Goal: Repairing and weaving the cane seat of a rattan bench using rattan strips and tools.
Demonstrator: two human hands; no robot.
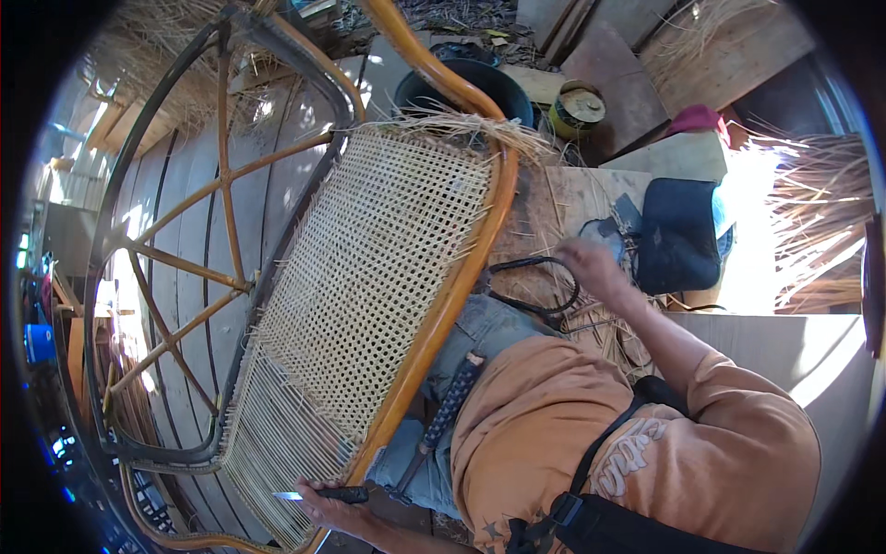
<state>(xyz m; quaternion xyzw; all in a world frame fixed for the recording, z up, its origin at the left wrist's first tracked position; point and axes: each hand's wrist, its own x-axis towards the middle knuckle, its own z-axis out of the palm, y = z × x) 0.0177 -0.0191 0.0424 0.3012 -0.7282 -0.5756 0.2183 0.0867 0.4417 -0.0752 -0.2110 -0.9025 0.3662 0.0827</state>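
Observation:
A rattan chair frame with a woven cane panel [378, 249] leans across my lap. The upper part of the panel shows an open hole pattern; the lower part has only parallel strands. My left hand [323, 508] is at the panel's lower edge, closed around a knife [343, 495] with a black handle and its blade pointing left. My right hand [595, 268] is raised beside a dark braided loop [535, 286], its fingers drawn together; what they hold, if anything, is too small to make out. A tool with a dark patterned handle [459, 392] rests against my lap.
A black pouch [678, 235] lies just right of my right hand. Farther back stand a dark tub [494, 88] and a yellow-green can [578, 109]. Bundled cane strips [821, 217] fill the far right. Curved frame poles [226, 175] stretch across the left over wooden floorboards.

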